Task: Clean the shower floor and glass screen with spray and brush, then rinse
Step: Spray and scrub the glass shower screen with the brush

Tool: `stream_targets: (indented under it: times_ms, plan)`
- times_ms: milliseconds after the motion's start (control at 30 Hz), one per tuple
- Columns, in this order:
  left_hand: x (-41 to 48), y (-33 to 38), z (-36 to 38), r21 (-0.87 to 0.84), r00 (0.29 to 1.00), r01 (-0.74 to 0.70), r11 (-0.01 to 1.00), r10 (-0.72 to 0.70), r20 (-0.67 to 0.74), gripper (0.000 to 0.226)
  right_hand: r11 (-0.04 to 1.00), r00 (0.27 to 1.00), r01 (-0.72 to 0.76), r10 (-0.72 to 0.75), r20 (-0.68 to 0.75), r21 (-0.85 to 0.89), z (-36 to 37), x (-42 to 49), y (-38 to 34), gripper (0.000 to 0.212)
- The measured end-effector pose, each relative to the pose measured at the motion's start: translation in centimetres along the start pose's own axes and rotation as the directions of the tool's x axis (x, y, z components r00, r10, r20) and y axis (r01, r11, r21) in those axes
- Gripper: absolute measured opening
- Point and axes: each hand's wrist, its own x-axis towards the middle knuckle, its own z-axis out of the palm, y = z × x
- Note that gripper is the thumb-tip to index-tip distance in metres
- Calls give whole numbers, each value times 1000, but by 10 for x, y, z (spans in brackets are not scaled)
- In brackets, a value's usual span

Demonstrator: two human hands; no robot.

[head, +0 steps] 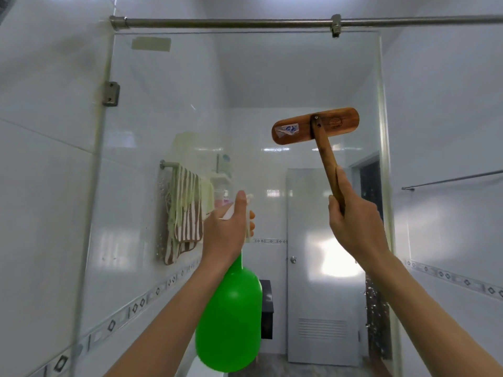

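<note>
Glass screen [245, 77] stands straight ahead under a steel rail [231, 22], with a striped towel [185, 213] hanging behind it. The right hand [353, 224] grips the brush [315, 126] by its handle, head raised up by the glass. The left hand [226, 229] is wrapped round the neck of the green spray bottle [230, 317].

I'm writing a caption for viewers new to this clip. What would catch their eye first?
The bright green spray bottle stands out first, low in the centre, held at its top by the left hand. Next comes the wooden brush, held high at upper right by the right hand, its head up at the glass screen. Behind the glass, a striped towel hangs on a rail at left.
</note>
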Motion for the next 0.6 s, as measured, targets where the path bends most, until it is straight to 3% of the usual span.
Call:
stream_targets:
  times_ms: [100,300,600]
  plan:
    - [-4,4,16,-7,997,18,1000,-18,71,56,1000,1000,-14,14,1,-5,-7,4,8,64]
    - [-5,9,32,-23,998,28,999,-27,63,54,1000,999,-22,22,24,18,-21,2,14,61]
    - [23,16,-13,91,992,42,995,-31,-123,56,1000,997,-2,0,81,17,-17,2,11,61]
